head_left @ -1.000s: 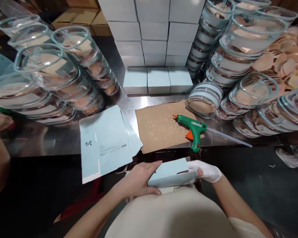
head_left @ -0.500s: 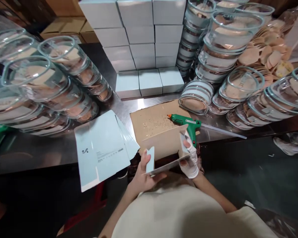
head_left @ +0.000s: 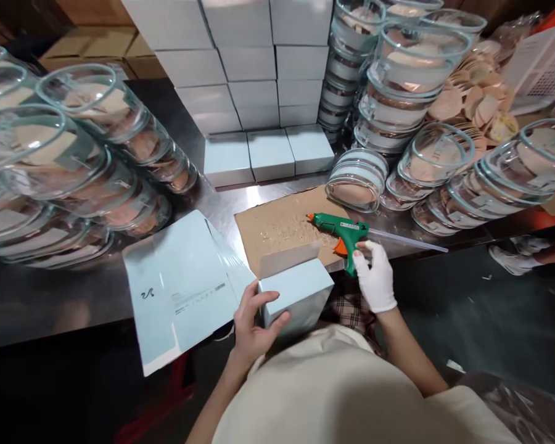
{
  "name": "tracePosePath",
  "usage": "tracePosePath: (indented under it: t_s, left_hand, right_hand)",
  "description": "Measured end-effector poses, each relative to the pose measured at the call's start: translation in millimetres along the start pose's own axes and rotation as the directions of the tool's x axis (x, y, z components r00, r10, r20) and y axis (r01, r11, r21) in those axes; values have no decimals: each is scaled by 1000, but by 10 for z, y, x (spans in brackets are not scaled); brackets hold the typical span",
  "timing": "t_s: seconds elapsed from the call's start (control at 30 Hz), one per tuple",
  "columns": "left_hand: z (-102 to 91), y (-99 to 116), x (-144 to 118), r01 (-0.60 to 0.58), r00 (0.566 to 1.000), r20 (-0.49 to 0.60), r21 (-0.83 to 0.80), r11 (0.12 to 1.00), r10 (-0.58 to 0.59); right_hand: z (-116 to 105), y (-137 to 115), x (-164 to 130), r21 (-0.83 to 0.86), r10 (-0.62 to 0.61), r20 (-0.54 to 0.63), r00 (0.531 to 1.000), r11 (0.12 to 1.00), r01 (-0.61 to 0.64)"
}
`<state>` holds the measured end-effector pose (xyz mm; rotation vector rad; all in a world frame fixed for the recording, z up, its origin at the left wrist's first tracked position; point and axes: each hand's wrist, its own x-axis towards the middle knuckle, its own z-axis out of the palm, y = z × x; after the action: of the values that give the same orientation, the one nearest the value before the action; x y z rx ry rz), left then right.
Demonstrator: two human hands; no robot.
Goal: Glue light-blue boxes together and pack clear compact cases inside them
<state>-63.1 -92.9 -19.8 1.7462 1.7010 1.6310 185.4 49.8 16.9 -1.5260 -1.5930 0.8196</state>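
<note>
The left hand (head_left: 254, 320) gripped a pale blue folded box (head_left: 296, 296) at its near corner, close to the body at the edge of the steel table (head_left: 74, 296), with one flap standing up. The gloved right hand (head_left: 374, 277) touched the handle of the green glue gun (head_left: 345, 231), fingers not yet closed around it. The gun lay on a glue-spotted cardboard sheet (head_left: 282, 225). Hot glue could string onto the box face or burn the bare left fingers if the nozzle swung close. One gun, one cardboard sheet, one pile of flat box blanks (head_left: 180, 283) and three finished boxes (head_left: 268, 154) in the front row were visible.
</note>
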Motion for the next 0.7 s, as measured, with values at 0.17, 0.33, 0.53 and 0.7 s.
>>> tracePosePath:
  t_s: [0.17, 0.33, 0.53, 0.7]
  left_hand:
    - [31, -116, 21, 128, 990, -55, -38, 991, -130]
    - [141, -133, 40, 233, 956, -161, -86, 969, -244]
    - [220, 46, 245, 293, 939, -155, -111, 950, -308]
    - [289, 190, 451, 261, 947, -165, -104, 960, -275]
  right_hand:
    - [-167, 4, 506, -382, 351, 124, 928, 880, -282]
    - [-189, 18, 524, -133, 375, 202, 905, 926, -354]
    - [-203, -358, 167, 311, 182, 2, 983, 935, -173]
    - [-291, -635, -63, 434, -4, 357, 934, 886, -162]
